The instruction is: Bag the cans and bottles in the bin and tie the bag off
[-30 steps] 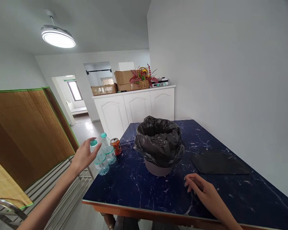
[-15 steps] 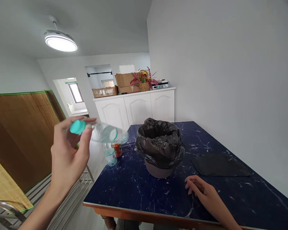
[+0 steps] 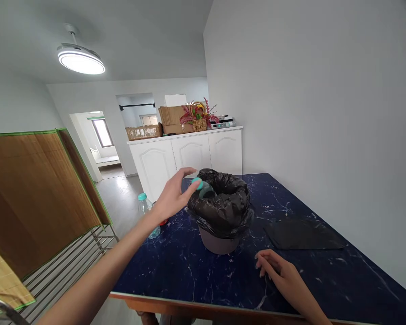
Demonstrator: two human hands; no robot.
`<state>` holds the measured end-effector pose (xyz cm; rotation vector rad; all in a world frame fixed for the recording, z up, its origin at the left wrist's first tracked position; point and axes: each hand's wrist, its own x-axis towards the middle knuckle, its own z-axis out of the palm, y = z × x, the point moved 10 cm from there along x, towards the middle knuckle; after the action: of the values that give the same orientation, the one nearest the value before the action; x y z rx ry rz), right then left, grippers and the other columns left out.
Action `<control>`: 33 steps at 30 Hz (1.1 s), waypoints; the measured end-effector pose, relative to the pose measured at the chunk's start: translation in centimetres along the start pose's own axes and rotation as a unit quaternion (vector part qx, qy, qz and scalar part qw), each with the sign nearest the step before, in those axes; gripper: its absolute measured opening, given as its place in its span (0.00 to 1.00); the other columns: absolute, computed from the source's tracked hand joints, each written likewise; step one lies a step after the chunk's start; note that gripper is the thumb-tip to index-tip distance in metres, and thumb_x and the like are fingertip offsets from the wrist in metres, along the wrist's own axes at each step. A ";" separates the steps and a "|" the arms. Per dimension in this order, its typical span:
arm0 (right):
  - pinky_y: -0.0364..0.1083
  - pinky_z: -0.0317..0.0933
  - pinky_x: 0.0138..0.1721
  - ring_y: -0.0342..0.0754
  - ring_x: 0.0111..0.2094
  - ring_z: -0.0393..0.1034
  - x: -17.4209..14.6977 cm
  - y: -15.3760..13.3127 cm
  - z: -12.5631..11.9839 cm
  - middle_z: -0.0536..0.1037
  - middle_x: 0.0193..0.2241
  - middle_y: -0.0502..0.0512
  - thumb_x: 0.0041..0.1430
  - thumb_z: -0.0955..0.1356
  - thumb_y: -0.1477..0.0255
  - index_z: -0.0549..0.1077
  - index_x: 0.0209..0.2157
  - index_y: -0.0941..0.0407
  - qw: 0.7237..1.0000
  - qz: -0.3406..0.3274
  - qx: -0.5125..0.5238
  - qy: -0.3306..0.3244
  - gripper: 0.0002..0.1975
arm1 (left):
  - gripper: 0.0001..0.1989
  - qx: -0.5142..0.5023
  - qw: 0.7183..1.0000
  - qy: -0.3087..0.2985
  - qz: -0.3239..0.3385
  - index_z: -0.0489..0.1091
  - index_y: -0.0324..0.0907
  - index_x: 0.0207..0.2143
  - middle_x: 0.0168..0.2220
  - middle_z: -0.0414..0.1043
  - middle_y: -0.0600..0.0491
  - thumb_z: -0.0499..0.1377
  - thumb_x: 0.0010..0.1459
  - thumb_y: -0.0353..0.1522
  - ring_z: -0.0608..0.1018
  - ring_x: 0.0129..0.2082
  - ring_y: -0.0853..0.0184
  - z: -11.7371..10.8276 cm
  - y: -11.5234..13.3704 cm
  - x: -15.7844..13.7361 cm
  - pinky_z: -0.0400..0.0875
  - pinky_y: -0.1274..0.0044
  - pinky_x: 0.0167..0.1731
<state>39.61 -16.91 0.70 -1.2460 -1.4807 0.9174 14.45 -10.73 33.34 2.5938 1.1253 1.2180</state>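
My left hand (image 3: 176, 192) is at the left rim of a bin (image 3: 219, 243) lined with a black plastic bag (image 3: 223, 214). Its thumb and fingers are apart. Right at the thumb tip is the turquoise cap of a clear plastic bottle (image 3: 207, 190), which tilts down into the bag's mouth; its lower part is hidden. My right hand (image 3: 279, 271) rests on the table to the right of the bin, holding nothing, its fingers loosely bent and apart. Behind my left forearm stands another clear bottle (image 3: 144, 206) with a turquoise cap, and beside it a mostly hidden red can (image 3: 164, 221).
The dark blue marbled table (image 3: 196, 275) carries a flat black sheet or bag (image 3: 302, 234) at the right. A bamboo mat (image 3: 37, 189) hangs over a metal rack (image 3: 77, 257) at the left. Behind, a white cabinet (image 3: 189, 153) holds cardboard boxes (image 3: 176, 119) and a flower basket (image 3: 199, 124).
My left hand has moved right with the bottle, from beside the bin to its mouth, and its grip has opened. The bottle now points down into the bag. My right hand stays put.
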 end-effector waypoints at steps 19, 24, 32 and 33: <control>0.48 0.73 0.37 0.53 0.35 0.79 0.0 1.3 -0.1 0.83 0.37 0.58 0.68 0.64 0.40 0.77 0.45 0.49 1.000 0.023 0.003 -0.001 0.27 | 0.29 0.202 0.950 0.048 -0.234 0.70 0.38 0.57 0.54 0.78 0.36 0.55 0.63 0.50 0.78 0.56 0.45 -6.9 -21.6 -7.1 0.70 0.57 0.59; 0.48 0.72 0.35 0.53 0.34 0.80 -0.1 0.7 -0.2 0.83 0.35 0.58 0.67 0.65 0.40 0.78 0.43 0.50 1.000 0.016 -0.005 0.010 0.28 | 0.27 0.209 0.943 0.032 -0.258 0.67 0.40 0.57 0.49 0.80 0.39 0.56 0.63 0.48 0.82 0.50 0.47 -6.1 -22.8 -8.1 0.75 0.61 0.51; 0.48 0.73 0.36 0.52 0.34 0.80 0.0 0.6 -0.2 0.83 0.36 0.58 0.67 0.65 0.40 0.77 0.44 0.50 1.000 0.013 0.000 0.006 0.28 | 0.19 0.211 0.941 0.111 -0.239 0.65 0.41 0.51 0.40 0.81 0.41 0.53 0.68 0.45 0.85 0.41 0.49 -10.2 -17.3 -6.6 0.77 0.60 0.44; 0.48 0.73 0.36 0.52 0.34 0.80 0.0 0.6 -0.2 0.83 0.36 0.58 0.68 0.65 0.41 0.77 0.43 0.50 1.000 0.013 0.002 0.005 0.27 | 0.19 0.206 0.944 0.137 -0.219 0.63 0.42 0.54 0.46 0.81 0.41 0.52 0.70 0.46 0.84 0.44 0.50 -11.3 -15.1 -6.0 0.77 0.60 0.47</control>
<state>39.94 -16.79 0.15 -1.2675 -1.4572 0.9298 -4.82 -6.17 32.05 2.2521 2.0772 1.3729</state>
